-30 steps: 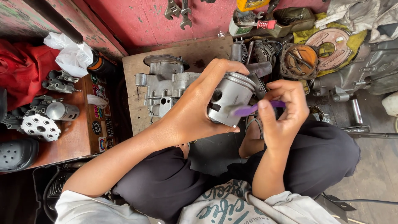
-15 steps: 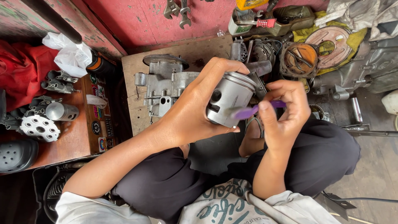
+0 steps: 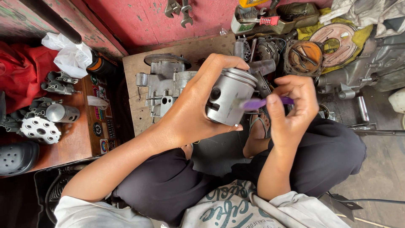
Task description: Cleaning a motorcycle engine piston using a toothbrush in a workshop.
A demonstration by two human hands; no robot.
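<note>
My left hand grips a grey metal piston, tilted with its ringed crown toward the upper right and a round pin hole facing me. My right hand pinches a small purple tool, whose tip rests against the piston's side. Both hands hover above my crossed legs in dark trousers. Behind the piston lies a grey engine casing on a wooden board.
A low wooden table at left carries metal engine parts and a white plastic bag. Wrenches lie on the red surface above. Engine parts, a round orange-brown cover and rags crowd the upper right. My sandalled foot rests below the hands.
Almost nothing differs; the purple tool shifts slightly against the piston while my left hand keeps its hold.
</note>
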